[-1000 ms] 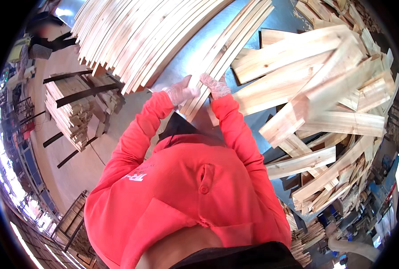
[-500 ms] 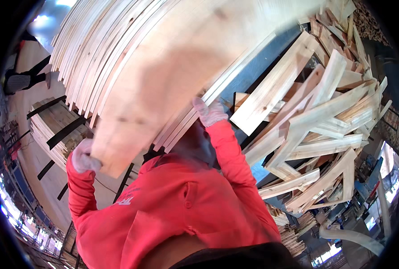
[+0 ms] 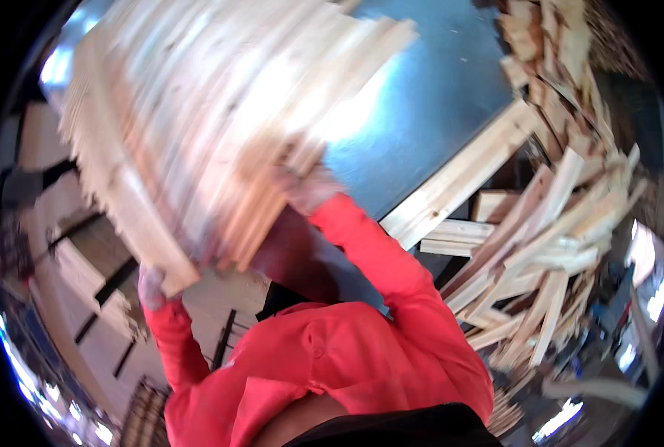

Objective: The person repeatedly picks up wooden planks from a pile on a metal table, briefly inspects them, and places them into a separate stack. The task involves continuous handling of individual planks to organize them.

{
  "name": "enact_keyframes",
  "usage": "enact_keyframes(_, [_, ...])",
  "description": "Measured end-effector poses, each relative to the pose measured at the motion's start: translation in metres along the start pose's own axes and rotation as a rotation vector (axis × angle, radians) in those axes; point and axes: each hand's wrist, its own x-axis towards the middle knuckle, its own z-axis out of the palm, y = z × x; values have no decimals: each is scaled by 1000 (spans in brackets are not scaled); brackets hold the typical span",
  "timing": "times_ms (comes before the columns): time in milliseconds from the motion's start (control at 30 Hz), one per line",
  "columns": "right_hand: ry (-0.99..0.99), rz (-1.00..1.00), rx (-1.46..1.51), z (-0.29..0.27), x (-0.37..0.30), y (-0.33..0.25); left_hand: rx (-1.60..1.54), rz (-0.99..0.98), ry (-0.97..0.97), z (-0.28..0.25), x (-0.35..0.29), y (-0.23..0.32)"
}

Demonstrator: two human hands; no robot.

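My left hand (image 3: 152, 287), in a pale glove, is closed round the near end of a long wooden board (image 3: 140, 205). That board stands tilted along the left side of a fanned row of boards (image 3: 228, 97), which lies on a shiny blue-grey metal table (image 3: 436, 74). My right hand (image 3: 311, 188), blurred by motion, is closed on the near right ends of the boards in the row. Its fingertips are partly hidden against the wood.
A tangled heap of offcut strips (image 3: 541, 231) fills the right side, with one flat board (image 3: 462, 175) along the table's edge. On the lower left is a stack of boards (image 3: 86, 264) with black bars.
The broad board face that spanned the row has swung left and tilted, showing narrower now. My right hand has moved left along the board ends; my left hand has dropped slightly, still gripping.
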Motion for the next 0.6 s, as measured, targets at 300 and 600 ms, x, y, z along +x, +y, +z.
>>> enact_keyframes(300, [-115, -174, -1101, 112, 102, -7, 214, 156, 201, -74, -30, 29])
enact_keyframes(600, [-467, -501, -101, 59, -36, -14, 1106, 583, -358, 46, -13, -62])
